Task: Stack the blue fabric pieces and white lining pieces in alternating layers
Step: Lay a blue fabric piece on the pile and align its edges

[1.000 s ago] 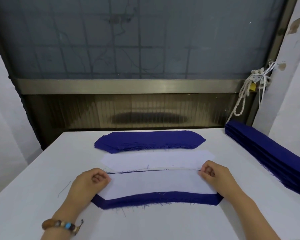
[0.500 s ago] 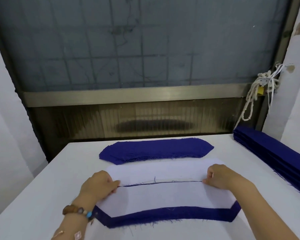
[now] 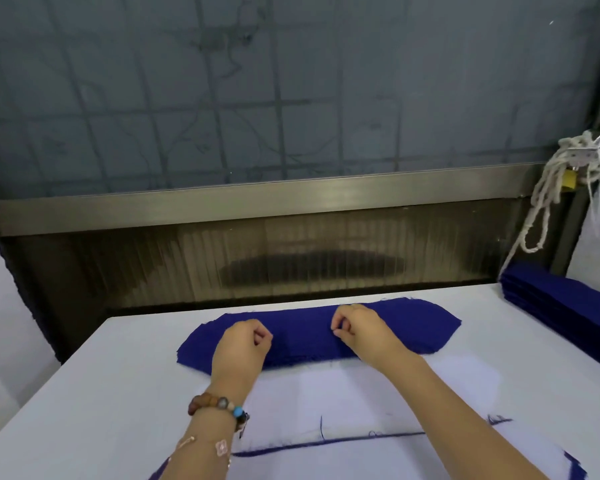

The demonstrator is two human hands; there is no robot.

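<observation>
A pile of blue fabric pieces (image 3: 413,327) with rounded ends lies across the far side of the white table (image 3: 84,393). Both my hands are on top of it with curled fingers. My left hand (image 3: 243,344) pinches the top blue piece left of its middle. My right hand (image 3: 357,330) pinches it near the middle. Closer to me lies a pile of white lining pieces (image 3: 361,393). At the near edge sits the layered stack (image 3: 378,459), white lining on top, with thin blue edges showing along its far side and right corner.
A second, thicker stack of long blue pieces (image 3: 568,306) runs along the table's right side. A knotted white rope (image 3: 561,174) hangs at the right of the metal window frame (image 3: 257,206) behind the table. A white wall stands on the left.
Both hands let go of the white lining on the near stack and reached forward onto the far blue pile. The camera moved forward with them.
</observation>
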